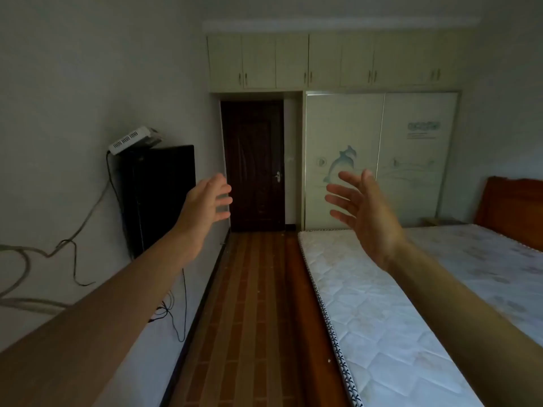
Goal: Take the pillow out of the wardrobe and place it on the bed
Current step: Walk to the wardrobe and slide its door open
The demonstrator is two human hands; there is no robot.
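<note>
The bed (382,318) is seen bare along the right, a strip of wooden floor (252,304) being left between it and the wall (58,83), where cables (85,218) are hung beside a dark television (158,198) topped by a white box (133,140). Both hands are held up empty, fingers spread wide: the left hand (208,201) just right of the television, the right hand (364,212) before the wardrobe (382,136). That wardrobe's sliding doors are drawn shut beside a dark door (254,165), so the pillow cannot be seen.

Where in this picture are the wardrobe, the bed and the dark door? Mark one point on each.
wardrobe (343,133): head view, on the left sliding door, above the dolphin picture.
bed (367,318): head view, on the bare quilted mattress top.
dark door (252,142): head view, on its upper panel.
</note>
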